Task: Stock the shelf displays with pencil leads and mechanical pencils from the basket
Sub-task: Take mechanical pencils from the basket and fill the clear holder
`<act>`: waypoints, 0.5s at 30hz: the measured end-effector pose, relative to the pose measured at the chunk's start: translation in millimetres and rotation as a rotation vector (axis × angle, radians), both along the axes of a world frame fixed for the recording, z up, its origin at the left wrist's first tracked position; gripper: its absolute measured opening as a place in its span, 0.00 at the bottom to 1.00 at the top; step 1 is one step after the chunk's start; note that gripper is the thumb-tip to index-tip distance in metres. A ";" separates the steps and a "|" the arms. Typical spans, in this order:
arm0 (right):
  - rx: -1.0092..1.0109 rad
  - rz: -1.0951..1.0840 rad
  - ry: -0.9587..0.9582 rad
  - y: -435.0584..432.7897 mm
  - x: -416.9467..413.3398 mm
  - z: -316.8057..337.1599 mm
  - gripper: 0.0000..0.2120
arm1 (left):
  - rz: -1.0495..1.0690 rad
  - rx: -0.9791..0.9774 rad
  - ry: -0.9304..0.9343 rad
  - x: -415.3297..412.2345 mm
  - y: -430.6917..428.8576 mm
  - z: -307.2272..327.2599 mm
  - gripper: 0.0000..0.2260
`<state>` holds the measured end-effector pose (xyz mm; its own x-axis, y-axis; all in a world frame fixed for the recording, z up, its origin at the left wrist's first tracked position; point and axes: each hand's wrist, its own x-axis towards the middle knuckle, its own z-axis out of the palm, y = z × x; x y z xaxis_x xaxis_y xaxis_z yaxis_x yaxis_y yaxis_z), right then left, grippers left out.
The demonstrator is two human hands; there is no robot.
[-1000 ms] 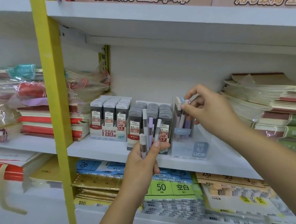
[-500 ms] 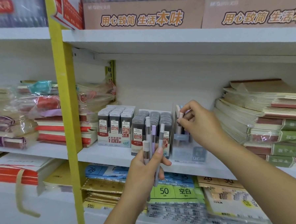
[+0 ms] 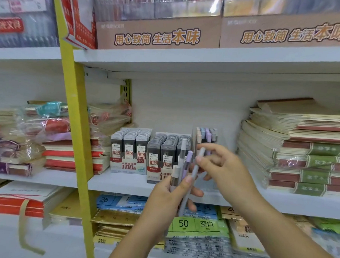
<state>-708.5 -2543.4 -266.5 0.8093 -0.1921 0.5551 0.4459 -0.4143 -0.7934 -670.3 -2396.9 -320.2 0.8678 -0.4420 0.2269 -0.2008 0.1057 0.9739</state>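
Observation:
My left hand (image 3: 166,197) holds a small bunch of mechanical pencils (image 3: 180,168), grey, white and lilac, upright in front of the middle shelf. My right hand (image 3: 225,169) has come to the bunch and pinches the top of one grey pencil (image 3: 198,162) in it. Behind my hands a clear display box (image 3: 206,135) holds upright pastel pencils. To its left stand two trays of dark pencil-lead cases (image 3: 129,146), (image 3: 167,150). The basket is out of view.
A yellow upright post (image 3: 74,127) crosses the shelf on the left. Stacks of notebooks (image 3: 306,147) fill the right of the shelf, wrapped notebook packs (image 3: 27,137) the left. Brown cartons (image 3: 158,33) sit on the shelf above, paper packs (image 3: 195,225) below.
My right hand left the clear pencil box and came down and left to the bunch in my left hand, taking hold of a grey pencil. The camera has tilted up.

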 end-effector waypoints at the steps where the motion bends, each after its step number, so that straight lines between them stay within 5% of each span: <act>1: 0.071 -0.039 -0.048 -5.1 -0.6 5.3 0.09 | 0.014 0.003 -0.001 2.5 0.5 3.4 0.23; 4: 0.128 -0.187 -0.249 -29.9 -1.1 32.4 0.09 | 0.106 0.008 -0.025 13.1 4.0 7.5 0.25; 7: -0.081 -0.318 -0.379 -54.2 5.2 52.2 0.09 | 0.116 -0.033 -0.039 20.7 3.0 2.5 0.24; 15: -0.430 -0.417 -0.169 -78.0 45.6 33.7 0.08 | 0.063 -0.148 0.049 32.1 -11.6 -3.4 0.19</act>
<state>-662.9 -2621.5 -232.8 0.6087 -0.2042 0.7667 0.2825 -0.8472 -0.4499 -638.2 -2408.6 -323.6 0.9046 -0.3510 0.2420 -0.1641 0.2373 0.9575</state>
